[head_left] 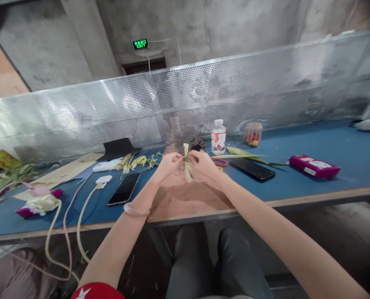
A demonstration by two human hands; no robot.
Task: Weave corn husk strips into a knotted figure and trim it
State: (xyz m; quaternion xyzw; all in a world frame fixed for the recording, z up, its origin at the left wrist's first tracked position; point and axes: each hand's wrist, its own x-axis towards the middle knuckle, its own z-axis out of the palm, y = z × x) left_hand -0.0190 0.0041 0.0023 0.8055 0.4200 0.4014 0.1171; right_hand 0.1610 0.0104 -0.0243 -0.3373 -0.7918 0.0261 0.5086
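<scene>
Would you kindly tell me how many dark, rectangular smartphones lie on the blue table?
2: one pale-edged dark smartphone lies left of the left hand; one black smartphone lies right of the right hand.

We see a slim, pale green-and-cream leafy strip (188, 169), a flat brown wooden board (185, 201) and a long blue tabletop (356, 151) — and we also see white patches on an oblong magenta pack (314, 167), and a white star on a red cloth sleeve (99, 292).
</scene>
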